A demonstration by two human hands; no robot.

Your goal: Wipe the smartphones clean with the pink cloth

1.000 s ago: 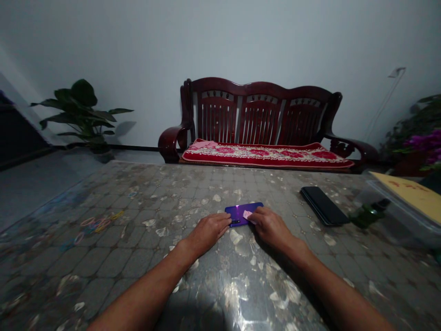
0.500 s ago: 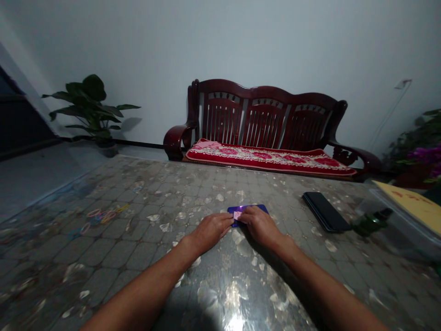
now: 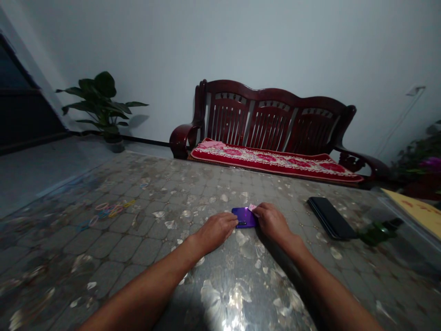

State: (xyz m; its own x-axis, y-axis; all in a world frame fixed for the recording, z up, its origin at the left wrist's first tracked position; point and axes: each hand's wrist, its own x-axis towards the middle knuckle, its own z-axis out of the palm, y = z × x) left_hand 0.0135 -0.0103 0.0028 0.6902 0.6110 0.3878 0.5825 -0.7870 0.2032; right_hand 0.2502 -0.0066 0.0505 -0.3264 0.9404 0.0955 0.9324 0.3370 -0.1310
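A shiny purple smartphone (image 3: 245,219) lies back side up on the table, with a dark camera strip near its lower left. My left hand (image 3: 218,228) holds it by the left end, fingers together over that edge. Pinched in the fingers of my right hand (image 3: 273,222) is a small pink-and-white piece (image 3: 252,208), paper or cloth, I cannot tell which. It sits at the phone's upper right edge. My right hand hides the phone's right end.
On the patterned tabletop (image 3: 148,248), several coloured rubber bands (image 3: 112,210) lie at left. To the right are a black phone (image 3: 331,217), a green bottle (image 3: 379,231) and a clear plastic box (image 3: 409,234) with a yellow item on top. A wooden bench (image 3: 268,119) stands beyond.
My right hand has moved the pink piece from the phone's left part to its upper right edge, uncovering the camera strip. My left hand stays at the left end. The view has shifted slightly.
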